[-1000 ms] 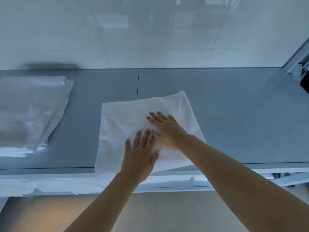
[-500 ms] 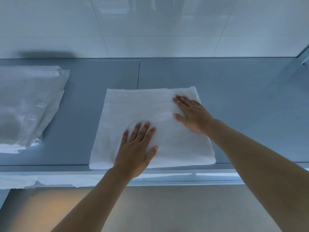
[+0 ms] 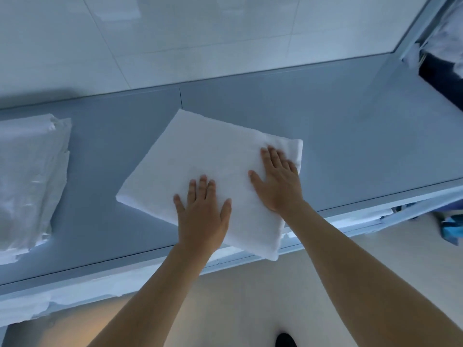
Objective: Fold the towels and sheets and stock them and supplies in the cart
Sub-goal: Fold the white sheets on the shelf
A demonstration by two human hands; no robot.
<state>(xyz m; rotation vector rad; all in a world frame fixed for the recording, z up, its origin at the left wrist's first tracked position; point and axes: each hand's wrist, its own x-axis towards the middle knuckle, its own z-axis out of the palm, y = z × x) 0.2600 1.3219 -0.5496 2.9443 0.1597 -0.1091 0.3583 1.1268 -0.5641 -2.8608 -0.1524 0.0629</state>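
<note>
- While both palms lie flat, the left hand (image 3: 201,214) presses the near middle of the folded towel (image 3: 200,156), fingers straight and slightly spread, gripping nothing.
- Right hand (image 3: 279,181): also flat and released, fingers extended toward the towel's far right corner, palm bearing down on the cloth.
- Folded towel: 1 white square, several layers thick, lying skewed on the grey-blue counter (image 3: 350,146); its near right corner overhangs the counter's front edge above the floor (image 3: 250,296).
- Risk 1: the overhanging corner is unsupported. If both palms lift together, the towel's weight could, in my judgement, tip that corner down and drag the fold open.
- Risk 2: flat palms give friction only. A sideways sweep would likely shear the top layer over the lower ones and wrinkle the fold.
- Risk 3: a further turn or pull toward the person would put more cloth past the edge, and the towel could slide to the floor.
- Wrapped linen stack (image 3: 30,181): at the left of the counter, well apart from the towel, covered in clear film; no interference expected.
- White cloth (image 3: 22,306) hangs along the shelf under the counter's left end; a dropped towel could snag it.
- Blue item (image 3: 451,229): low at right, too unclear to identify.
</note>
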